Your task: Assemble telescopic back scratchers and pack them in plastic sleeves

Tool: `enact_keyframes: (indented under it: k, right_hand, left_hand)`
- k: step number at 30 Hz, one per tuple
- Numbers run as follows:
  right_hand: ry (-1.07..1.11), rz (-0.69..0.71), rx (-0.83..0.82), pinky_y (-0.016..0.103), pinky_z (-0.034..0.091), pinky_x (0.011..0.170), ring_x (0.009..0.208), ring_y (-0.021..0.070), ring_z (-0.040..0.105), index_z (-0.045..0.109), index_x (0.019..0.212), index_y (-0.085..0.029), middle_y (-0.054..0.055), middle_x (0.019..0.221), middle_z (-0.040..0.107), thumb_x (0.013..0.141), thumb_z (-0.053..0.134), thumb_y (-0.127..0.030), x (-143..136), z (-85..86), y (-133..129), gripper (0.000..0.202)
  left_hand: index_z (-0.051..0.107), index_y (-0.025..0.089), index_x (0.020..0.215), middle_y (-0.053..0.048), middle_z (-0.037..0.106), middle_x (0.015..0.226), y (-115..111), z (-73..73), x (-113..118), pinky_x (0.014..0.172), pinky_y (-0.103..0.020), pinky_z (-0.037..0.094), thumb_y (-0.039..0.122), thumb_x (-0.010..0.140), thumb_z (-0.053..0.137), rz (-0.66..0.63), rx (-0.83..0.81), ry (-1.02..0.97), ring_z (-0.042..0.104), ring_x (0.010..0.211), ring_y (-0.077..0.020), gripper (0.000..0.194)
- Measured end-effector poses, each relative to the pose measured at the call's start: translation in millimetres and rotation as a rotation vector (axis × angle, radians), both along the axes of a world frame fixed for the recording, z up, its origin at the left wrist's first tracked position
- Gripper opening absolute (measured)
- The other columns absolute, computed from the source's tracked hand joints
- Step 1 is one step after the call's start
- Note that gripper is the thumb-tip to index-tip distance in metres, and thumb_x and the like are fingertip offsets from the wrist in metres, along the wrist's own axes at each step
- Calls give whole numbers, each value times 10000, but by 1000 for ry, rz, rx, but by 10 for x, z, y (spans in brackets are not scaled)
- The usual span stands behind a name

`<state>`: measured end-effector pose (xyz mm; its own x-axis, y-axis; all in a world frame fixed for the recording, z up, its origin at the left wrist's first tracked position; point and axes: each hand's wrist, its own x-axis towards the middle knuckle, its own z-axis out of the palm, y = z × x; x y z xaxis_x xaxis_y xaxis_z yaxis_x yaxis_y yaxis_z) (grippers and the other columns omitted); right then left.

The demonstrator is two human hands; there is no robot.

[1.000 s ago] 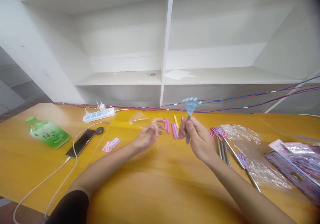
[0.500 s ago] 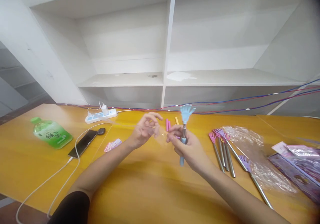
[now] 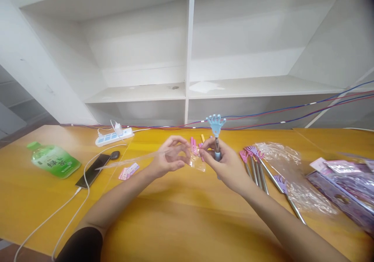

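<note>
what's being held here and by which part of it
Blue back scratcher, by its handle, in the right hand; a clear plastic bag crosses the left hand, its hold unclear.

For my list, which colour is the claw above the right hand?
The claw is light blue, clearest in head view.

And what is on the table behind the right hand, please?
Beyond the right hand, pink sticks and a yellow stick partly show on the table. The hand covers part of that spot, so the full number of sticks there cannot be told.
</note>
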<state>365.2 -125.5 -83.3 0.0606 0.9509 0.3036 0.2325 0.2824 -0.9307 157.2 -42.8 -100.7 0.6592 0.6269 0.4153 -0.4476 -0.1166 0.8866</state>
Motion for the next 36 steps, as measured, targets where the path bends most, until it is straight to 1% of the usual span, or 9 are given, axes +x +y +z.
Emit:
enact_keyframes:
  k: [3,6,8,12,15,17,22,27,36]
  right_hand:
    - [-160,-18,142,269,442,701,776,141,564,592,1052,-199,33,932,607,1067,513,-592,84,43,-17,401]
    - [-388,-68,311,283,410,752,814,146,540,589,958,-198,33,895,567,1147,338,-492,206,110,-57,430]
    - [-527,-86,346,281,375,710,768,138,507,552,878,-192,24,862,540,1152,349,-461,283,147,-79,434]
    - [-698,-125,331,280,339,669,735,125,492,543,847,-191,10,835,527,1150,388,-434,367,185,-87,419]
    - [-736,-159,351,279,341,685,756,126,501,566,857,-195,7,837,536,1146,420,-424,369,185,-63,396]
    - [-734,-152,366,277,354,710,782,130,512,582,879,-199,7,847,549,1145,436,-410,348,173,-40,369]
    - [-725,-167,416,290,365,747,828,153,518,592,893,-198,21,875,576,1142,451,-413,282,103,18,358]
    - [-738,-188,437,308,375,759,836,164,518,619,915,-197,33,881,595,1138,466,-414,267,53,49,346]
    - [-719,-188,455,330,398,779,867,181,542,668,953,-205,51,913,628,1136,459,-395,241,54,28,336]
  left_hand:
    - [653,254,1200,-108,567,1282,-6,25,19,855,-430,650,318,817,861,58,12,-36,636,1060,-236,441]
    - [652,257,1195,-96,609,1238,4,80,9,867,-451,656,273,832,845,79,-13,-65,643,1062,-230,411]
    - [654,254,1165,-85,626,1229,13,137,-14,864,-460,658,280,814,861,107,-41,-73,650,1056,-228,409]
    - [645,255,1137,-69,651,1241,20,252,-76,871,-455,654,310,762,899,175,-105,-104,676,1048,-228,457]
    - [625,275,1243,-61,691,1206,2,300,-99,896,-433,642,315,788,869,212,-176,-151,700,1037,-218,518]
    - [640,254,1260,-71,710,1205,-24,314,-94,940,-434,629,325,807,843,240,-224,-181,704,1072,-226,501]
    - [736,167,1092,-126,748,1215,-98,329,-59,979,-395,609,321,872,797,273,-257,-141,702,1149,-248,275]
    - [763,169,1100,-110,767,1195,-116,315,-53,980,-362,603,342,905,791,311,-309,-113,724,1084,-206,263]
    - [767,158,1027,-89,790,1107,-123,323,-48,964,-370,616,324,834,868,369,-389,-91,750,1008,-193,274]
